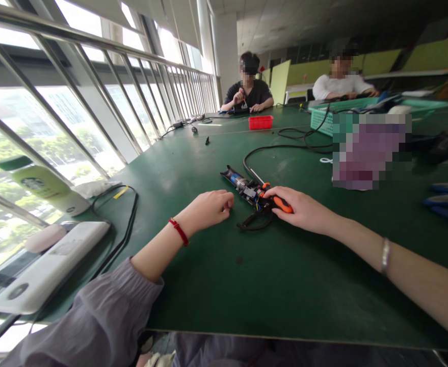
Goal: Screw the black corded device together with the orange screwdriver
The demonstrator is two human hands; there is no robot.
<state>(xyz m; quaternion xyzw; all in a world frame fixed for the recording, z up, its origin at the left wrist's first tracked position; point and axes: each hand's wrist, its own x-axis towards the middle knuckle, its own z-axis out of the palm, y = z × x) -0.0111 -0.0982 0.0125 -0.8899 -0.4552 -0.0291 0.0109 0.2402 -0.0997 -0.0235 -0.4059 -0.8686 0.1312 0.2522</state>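
A dismantled black handheld device [246, 191] lies on the green table, its inner parts bare, with a blue and silver cylinder like a motor and thin coloured wires showing. A black cable runs from it. My right hand [298, 208] is closed round the orange and black handle of a screwdriver [283, 204], whose metal shaft points up and left over the device. Just left of the device, my left hand [210, 208] rests with its fingers curled in. Whether anything is inside those fingers is hidden.
On the left stand a bottle [44, 186] and a white power bank [51, 267]. A red tray [261, 122] and green basket [321, 120] sit farther back. Blue-handled pliers [447, 201] lie right. Two people [248, 89] sit across the table.
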